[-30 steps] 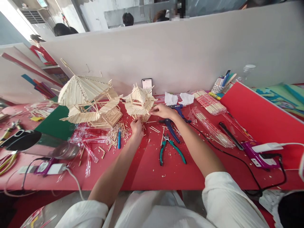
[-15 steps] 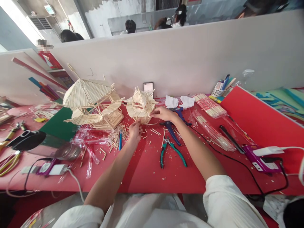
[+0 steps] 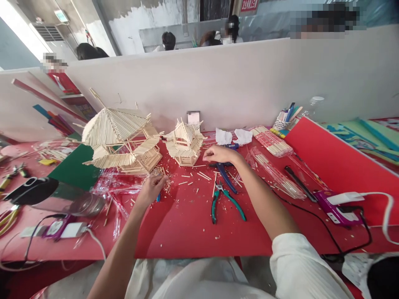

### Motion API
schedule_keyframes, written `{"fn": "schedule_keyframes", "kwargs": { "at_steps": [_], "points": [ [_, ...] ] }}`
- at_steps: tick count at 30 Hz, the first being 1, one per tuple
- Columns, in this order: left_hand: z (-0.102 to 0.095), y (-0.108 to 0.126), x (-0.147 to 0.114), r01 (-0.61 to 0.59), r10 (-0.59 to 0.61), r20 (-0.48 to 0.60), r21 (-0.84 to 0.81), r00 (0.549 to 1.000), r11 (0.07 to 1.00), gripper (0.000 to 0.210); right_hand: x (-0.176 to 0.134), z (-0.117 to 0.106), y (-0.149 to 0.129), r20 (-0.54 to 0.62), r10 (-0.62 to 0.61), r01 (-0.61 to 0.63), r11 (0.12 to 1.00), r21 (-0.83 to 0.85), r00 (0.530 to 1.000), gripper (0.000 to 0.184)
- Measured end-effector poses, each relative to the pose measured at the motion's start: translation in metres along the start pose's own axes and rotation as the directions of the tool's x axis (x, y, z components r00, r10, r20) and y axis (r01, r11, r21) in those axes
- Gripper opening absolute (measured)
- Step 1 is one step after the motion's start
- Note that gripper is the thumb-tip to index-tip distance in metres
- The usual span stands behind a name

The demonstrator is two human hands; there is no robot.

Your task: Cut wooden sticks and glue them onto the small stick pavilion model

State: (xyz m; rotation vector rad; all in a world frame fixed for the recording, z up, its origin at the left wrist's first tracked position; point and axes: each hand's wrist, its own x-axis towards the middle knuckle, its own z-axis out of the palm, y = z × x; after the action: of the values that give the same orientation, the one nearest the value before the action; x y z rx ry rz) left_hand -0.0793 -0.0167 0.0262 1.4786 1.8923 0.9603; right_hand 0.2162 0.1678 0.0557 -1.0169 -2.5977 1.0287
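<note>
A small pavilion model (image 3: 184, 143) built of thin wooden sticks stands upright at the middle of the table. Just right of it, apart from its roof edge, is my right hand (image 3: 220, 153), fingers bent and close together; whatever they may hold is hidden. My left hand (image 3: 151, 189) is down at the pile of stick scraps (image 3: 162, 171), with its fingers curled together and their tips not clear. Beneath that hand a blue pen (image 3: 158, 197) is partly covered. A larger stick pavilion (image 3: 116, 126) stands behind my left hand.
Green-handled pliers (image 3: 220, 187) and a blue-handled tool (image 3: 227, 176) lie before my right arm. Packs of sticks (image 3: 272, 141), a red board (image 3: 336, 174) and a purple power strip (image 3: 338, 207) are to the right. A clear bottle (image 3: 71, 199) lies left; a partition (image 3: 249, 83) borders the back.
My left hand has left the front of the small pavilion and moved left and down to the scraps. My right hand has drawn slightly right, away from the roof edge. The small pavilion stays standing.
</note>
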Motion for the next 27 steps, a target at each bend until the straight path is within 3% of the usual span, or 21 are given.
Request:
{"fn": "schedule_keyframes", "kwargs": {
  "at_steps": [3, 7, 10, 12, 14, 19, 27],
  "points": [
    [-0.008, 0.008, 0.003, -0.099, 0.092, 0.037, 0.296, 0.995, 0.950, 0.045, -0.007, 0.004, -0.008, 0.006, 0.016, -0.016, 0.999, -0.039, 1.000, 0.021],
    [-0.003, 0.017, 0.021, -0.155, 0.135, 0.079, 0.444, 0.988, 0.883, 0.033, -0.007, 0.026, -0.019, -0.150, 0.083, -0.104, 0.984, -0.144, 0.985, 0.020],
    [0.009, 0.017, 0.039, -0.269, 0.252, 0.098, 0.444, 0.963, 0.855, 0.012, -0.002, 0.047, -0.026, -0.253, 0.163, -0.226, 0.943, -0.243, 0.954, 0.023],
    [0.020, 0.014, 0.050, -0.286, 0.263, 0.114, 0.454, 0.958, 0.844, 0.034, 0.004, 0.057, -0.028, -0.269, 0.193, -0.269, 0.920, -0.284, 0.944, 0.025],
    [0.031, 0.010, 0.060, -0.291, 0.256, 0.138, 0.473, 0.957, 0.832, 0.043, 0.008, 0.062, -0.029, -0.267, 0.206, -0.283, 0.913, -0.294, 0.942, 0.027],
    [0.049, -0.001, 0.074, -0.366, 0.305, 0.208, 0.407, 0.929, 0.837, 0.046, 0.016, 0.063, -0.025, -0.251, 0.207, -0.266, 0.936, -0.229, 0.946, 0.027],
    [0.052, -0.004, 0.074, -0.356, 0.316, 0.191, 0.236, 0.929, 0.904, 0.044, 0.024, 0.050, -0.017, -0.237, 0.191, -0.232, 0.960, -0.156, 0.953, 0.023]
  ]
}}
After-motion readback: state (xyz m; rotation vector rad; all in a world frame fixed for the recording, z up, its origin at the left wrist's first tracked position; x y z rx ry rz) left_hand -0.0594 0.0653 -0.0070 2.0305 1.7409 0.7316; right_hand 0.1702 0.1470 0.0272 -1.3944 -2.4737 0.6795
